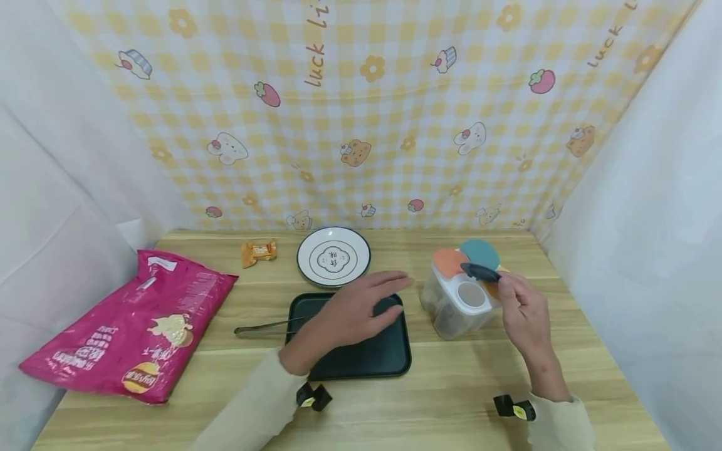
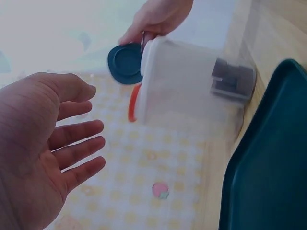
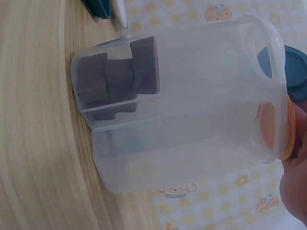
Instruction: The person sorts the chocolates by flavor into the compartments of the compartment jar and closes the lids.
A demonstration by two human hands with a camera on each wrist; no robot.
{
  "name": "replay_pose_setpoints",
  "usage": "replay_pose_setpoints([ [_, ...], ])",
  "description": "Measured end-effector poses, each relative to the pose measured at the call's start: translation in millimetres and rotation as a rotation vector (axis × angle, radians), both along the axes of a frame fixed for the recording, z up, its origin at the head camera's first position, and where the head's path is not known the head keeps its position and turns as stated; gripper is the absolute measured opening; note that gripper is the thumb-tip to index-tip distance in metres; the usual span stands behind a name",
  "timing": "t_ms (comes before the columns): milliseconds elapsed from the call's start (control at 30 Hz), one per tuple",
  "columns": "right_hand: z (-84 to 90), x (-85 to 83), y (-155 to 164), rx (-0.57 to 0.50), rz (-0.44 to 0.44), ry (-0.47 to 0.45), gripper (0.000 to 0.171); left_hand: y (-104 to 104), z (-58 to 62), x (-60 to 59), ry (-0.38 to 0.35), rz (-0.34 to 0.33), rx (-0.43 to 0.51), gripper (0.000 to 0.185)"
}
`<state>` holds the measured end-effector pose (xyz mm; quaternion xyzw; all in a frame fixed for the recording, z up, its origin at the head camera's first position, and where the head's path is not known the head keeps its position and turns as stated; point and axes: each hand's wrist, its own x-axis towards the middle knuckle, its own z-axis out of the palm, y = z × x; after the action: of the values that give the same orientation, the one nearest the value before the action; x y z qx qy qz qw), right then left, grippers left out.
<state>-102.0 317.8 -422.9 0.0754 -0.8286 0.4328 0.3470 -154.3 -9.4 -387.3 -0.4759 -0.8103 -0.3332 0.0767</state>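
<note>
Clear, light, rigid plastic box [image 1: 458, 302] on the desk [image 1: 451, 401], under the right hand [image 1: 524, 313], which pinches the dark flip lid [image 1: 481, 271]. Likely smooth and easily tipped: best held round the lower walls, not by the hinged lids. Left hand [image 1: 352, 310] flat, fingers straight, just left of the box, above the tray [image 1: 389, 360].

The wooden table [image 1: 440, 401] bears a pink bag [image 1: 132, 326], snack packet [image 1: 259, 252], plate [image 1: 333, 257], tongs [image 1: 265, 327], tray [image 1: 366, 357] and clear container [image 1: 454, 304].

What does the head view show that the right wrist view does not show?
Only the head view shows the pink chip bag, the white plate, the tongs, the wrapped snack and the left hand over the dark tray. Only the right wrist view shows the dark brown blocks clearly. Both show the clear container and its dark blue lid, held by the right hand.
</note>
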Motion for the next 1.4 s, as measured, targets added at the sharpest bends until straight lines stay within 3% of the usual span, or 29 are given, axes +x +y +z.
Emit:
replay_pose_setpoints([
  [100,1.1,0.8,0.3,0.006,0.005,-0.019,0.021,24.6,-0.9,-6.2,-0.014,-0.045,0.014,0.049],
  [333,4.5,1.9,2.3,0.062,0.075,-0.037,0.022,70.8,-7.6,-26.9,-0.075,-0.142,0.144,0.051],
  [433,3.9,1.8,3.7,0.080,0.100,-0.038,0.024,85.0,-8.2,-35.1,-0.084,-0.211,0.159,0.048],
  [533,3.8,1.7,5.1,0.091,0.111,-0.034,0.025,94.6,-8.0,-41.1,-0.081,-0.241,0.139,0.044],
  [767,1.8,1.2,7.2,0.102,0.145,-0.017,0.026,102.4,-10.4,-47.8,-0.038,-0.243,0.036,0.044],
  [1100,3.8,3.7,9.4,0.157,0.192,-0.058,0.033,98.9,-21.7,-54.7,-0.010,-0.310,0.137,0.042],
  [1400,0.8,1.0,17.2,0.243,0.261,-0.045,0.047,101.1,-29.6,-56.2,0.037,-0.277,0.163,0.041],
])
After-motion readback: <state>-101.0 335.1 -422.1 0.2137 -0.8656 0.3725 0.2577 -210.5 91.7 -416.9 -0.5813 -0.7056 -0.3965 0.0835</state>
